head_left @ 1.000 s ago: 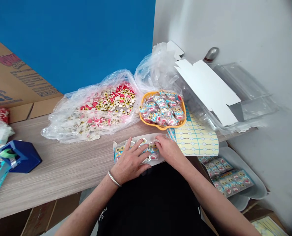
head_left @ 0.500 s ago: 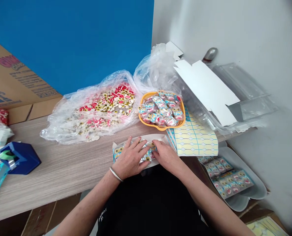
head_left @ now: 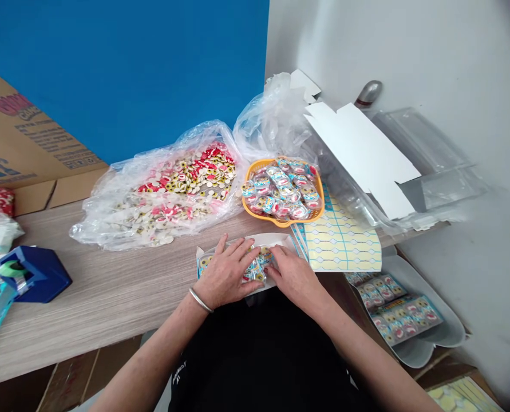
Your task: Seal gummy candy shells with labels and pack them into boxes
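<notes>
Leftward, a clear plastic bag of printed discs (head_left: 169, 194) slumps at eleven o'clock on a wood-grain desk (head_left: 100, 274). At six o'clock, the left hand (head_left: 226, 272) lies spread and the right hand (head_left: 295, 277) curls, both pressing down on cartoon-printed blister packets (head_left: 255, 270), keeping them flat in a white card tray (head_left: 272, 239) at the desk's front edge. An orange tray (head_left: 255, 213) of packets sits at twelve o'clock, just beside a sheet of labels (head_left: 340, 240) at one.

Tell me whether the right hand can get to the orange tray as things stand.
Likely yes. The right hand rests on the packets in a white card tray, just below the orange tray. Only a narrow strip of wooden table seems to separate them.
</notes>
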Demonstrator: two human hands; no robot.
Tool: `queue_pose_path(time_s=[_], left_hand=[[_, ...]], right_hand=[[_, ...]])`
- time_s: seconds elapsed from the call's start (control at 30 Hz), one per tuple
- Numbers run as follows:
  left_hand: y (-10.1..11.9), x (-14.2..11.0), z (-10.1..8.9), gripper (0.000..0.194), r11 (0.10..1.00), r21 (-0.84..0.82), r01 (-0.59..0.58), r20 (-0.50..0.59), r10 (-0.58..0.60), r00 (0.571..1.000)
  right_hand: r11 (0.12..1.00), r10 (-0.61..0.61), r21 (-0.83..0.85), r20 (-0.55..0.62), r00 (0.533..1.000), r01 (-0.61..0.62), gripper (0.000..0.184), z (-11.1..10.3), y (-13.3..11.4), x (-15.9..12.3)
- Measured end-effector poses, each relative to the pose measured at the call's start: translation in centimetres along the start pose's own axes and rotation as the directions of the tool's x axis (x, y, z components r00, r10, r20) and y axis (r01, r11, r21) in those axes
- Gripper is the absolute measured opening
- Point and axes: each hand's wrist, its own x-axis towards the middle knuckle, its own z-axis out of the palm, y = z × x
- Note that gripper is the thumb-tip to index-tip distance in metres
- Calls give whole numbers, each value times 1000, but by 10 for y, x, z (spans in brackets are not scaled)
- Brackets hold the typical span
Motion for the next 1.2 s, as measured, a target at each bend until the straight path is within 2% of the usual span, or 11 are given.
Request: queue_pose_path(time_s=[0.1,0.2,0.3,0.5,0.67,0.73,0.8,0.93,1.1,1.2], left_hand=[[3,-1,-1,80,999,8,31,-2,-31,1000],[5,-1,-1,74,999,9,46,7,-46,999],[5,-1,-1,69,999,9,48,-2,-48,999],[2,0,1,81,999,1,42,-11,-42,999],[3,4,3,69,998,4,63,-1,-63,998],[4,5,1,67,998,2,71,6,-71,997],[6,6,-1,66,997,2,74,17,-74,997],[7,7,-4,66,999,12,53,25,-53,998],[5,9,-1,58,998,12,-54,70,53,996],[4,11,2,51,997,-9,-81,104,82,991]], right_hand=[[994,-100,-54,-55,993,98,25,4,1,-8],[981,-185,-75,-41,982,181,29,12,1,-15],[980,-192,-49,-26,981,191,29,22,-2,-19],[986,-164,21,-94,982,166,28,32,-2,-18],[981,-174,61,-155,972,185,29,30,-1,-17],[988,-135,54,-182,974,147,27,26,-1,-16],[998,-43,41,-185,982,52,25,21,-1,-15],[996,87,-20,-86,992,-89,22,8,-5,-9],[987,111,-122,16,994,-108,22,3,-17,-2],[988,91,-130,14,996,-88,24,10,-20,-2]])
